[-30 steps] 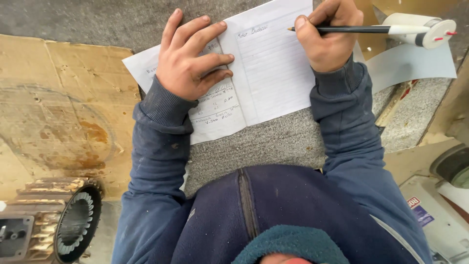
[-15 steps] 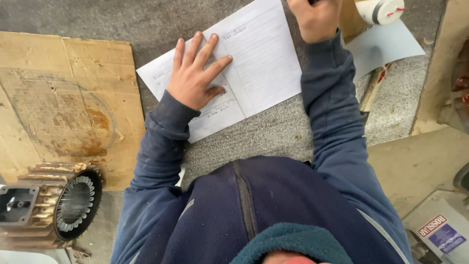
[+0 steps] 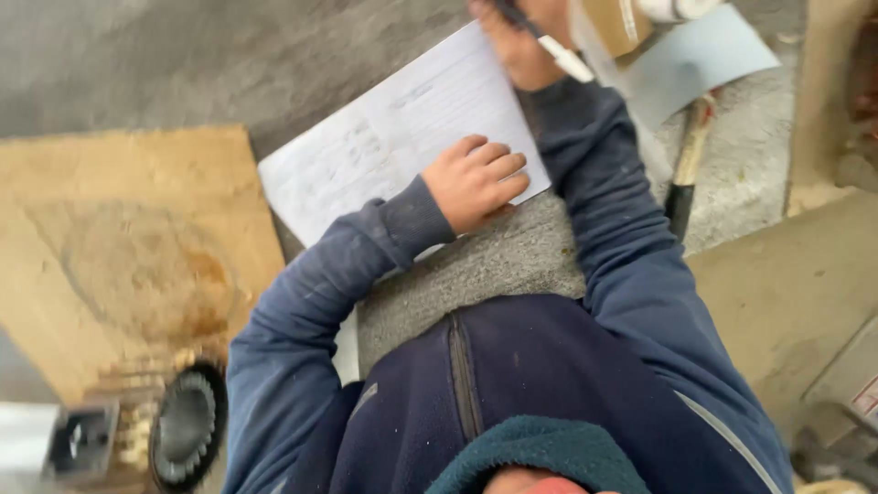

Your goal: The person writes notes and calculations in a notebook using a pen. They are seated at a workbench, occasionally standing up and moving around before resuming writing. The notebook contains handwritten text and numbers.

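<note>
While the left hand (image 3: 476, 181) lies flat on the sheet of paper (image 3: 402, 146), its long side slanting up-right, the right hand (image 3: 521, 41) grips a pen (image 3: 549, 46) at the paper's far corner.

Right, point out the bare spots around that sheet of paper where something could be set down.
Bare room: the grey floor above the wooden board and left of the paper; also the carpeted strip under the left hand. Crowded: top right, where the right hand with its pen meets a pale sheet and a hammer handle.
</note>
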